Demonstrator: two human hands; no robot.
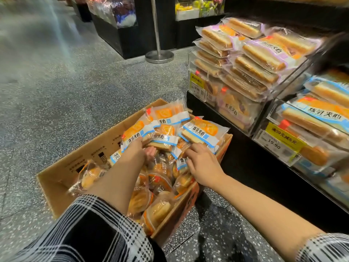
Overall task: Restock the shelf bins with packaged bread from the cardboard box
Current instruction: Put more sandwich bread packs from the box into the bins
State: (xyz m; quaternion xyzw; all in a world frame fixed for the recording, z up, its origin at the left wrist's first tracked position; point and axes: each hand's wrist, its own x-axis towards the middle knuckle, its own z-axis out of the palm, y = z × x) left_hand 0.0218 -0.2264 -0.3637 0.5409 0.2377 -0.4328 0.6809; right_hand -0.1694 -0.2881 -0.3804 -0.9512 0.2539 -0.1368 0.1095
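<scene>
A big cardboard box (62, 173) sits on the floor (66, 82), just beside the shelf bins (251, 118) full of bread. The box is full of bread packs. My left hand (135, 151) is in the box, fingers curled around a bunch of blue-and-white bread packs (143, 132). My right hand (202, 163) pinches the edge of another bread pack (203, 133), lifted just over the box.
</scene>
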